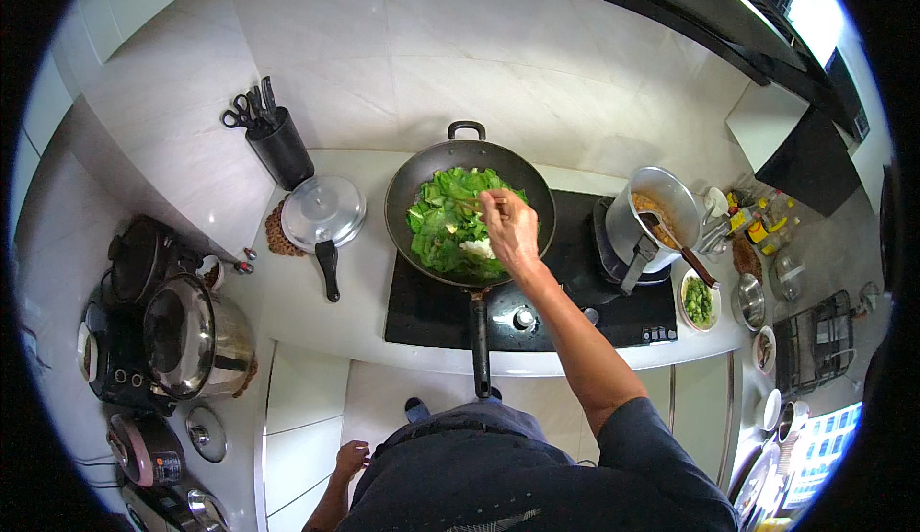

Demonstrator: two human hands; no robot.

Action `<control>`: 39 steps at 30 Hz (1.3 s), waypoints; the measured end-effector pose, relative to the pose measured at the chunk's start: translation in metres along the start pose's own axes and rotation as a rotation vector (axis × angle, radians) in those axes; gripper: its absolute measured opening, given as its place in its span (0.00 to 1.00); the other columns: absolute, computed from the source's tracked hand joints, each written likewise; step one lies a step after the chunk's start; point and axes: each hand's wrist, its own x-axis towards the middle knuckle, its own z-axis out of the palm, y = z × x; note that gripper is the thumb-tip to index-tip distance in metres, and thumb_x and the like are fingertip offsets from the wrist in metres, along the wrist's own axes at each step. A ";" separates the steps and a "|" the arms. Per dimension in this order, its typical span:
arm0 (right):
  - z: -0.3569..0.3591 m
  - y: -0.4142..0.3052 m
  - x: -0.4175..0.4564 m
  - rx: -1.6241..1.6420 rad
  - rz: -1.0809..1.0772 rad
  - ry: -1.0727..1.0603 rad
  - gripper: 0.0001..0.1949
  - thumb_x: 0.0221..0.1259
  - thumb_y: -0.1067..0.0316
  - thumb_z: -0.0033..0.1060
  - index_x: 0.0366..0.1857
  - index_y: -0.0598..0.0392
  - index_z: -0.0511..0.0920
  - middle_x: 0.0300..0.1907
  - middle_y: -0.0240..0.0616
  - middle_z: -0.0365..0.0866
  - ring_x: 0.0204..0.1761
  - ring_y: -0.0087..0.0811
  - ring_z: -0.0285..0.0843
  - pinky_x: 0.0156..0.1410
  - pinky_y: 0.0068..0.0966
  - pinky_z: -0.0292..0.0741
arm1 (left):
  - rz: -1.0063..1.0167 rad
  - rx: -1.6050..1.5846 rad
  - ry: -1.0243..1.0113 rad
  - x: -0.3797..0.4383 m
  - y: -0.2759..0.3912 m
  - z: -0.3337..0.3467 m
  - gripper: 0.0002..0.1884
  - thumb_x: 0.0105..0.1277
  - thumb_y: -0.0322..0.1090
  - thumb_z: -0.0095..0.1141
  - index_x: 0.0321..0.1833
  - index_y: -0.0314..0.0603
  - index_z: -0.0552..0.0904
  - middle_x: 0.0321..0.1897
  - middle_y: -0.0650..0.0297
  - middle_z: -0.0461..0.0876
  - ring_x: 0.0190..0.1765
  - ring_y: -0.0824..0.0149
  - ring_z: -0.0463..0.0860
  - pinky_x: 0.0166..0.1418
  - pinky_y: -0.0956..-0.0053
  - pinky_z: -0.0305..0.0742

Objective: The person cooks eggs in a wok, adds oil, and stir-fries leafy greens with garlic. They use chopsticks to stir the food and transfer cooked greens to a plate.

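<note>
A black wok (pixel 535 172) sits on the left part of the glass cooktop, its long handle towards me. Chopped leafy greens (pixel 449 205) fill the bottom of it. Near their right side lies a pale clump (pixel 477 247) that I cannot identify. Over the greens, my right hand (pixel 512 230) grips wooden chopsticks (pixel 468 204), whose tips point left into the leaves. My left hand (pixel 352 458) hangs low beside my body, its fingers loosely curled, with nothing visible in it.
Right of the wok stands a pressure cooker pot (pixel 650 226) with brownish food and a ladle (pixel 668 234). A bowl of chopped greens (pixel 697 300) is beside it. The pot's lid (pixel 323 212) and a knife block (pixel 282 149) stand left. A large steel pot (pixel 208 338) occupies the left counter.
</note>
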 end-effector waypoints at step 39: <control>-0.041 0.032 0.009 0.059 0.032 -0.106 0.12 0.71 0.61 0.58 0.43 0.60 0.84 0.29 0.46 0.87 0.28 0.35 0.84 0.36 0.31 0.78 | 0.095 0.161 -0.092 0.015 -0.015 -0.006 0.17 0.64 0.30 0.57 0.55 0.36 0.81 0.38 0.53 0.87 0.33 0.62 0.88 0.35 0.66 0.85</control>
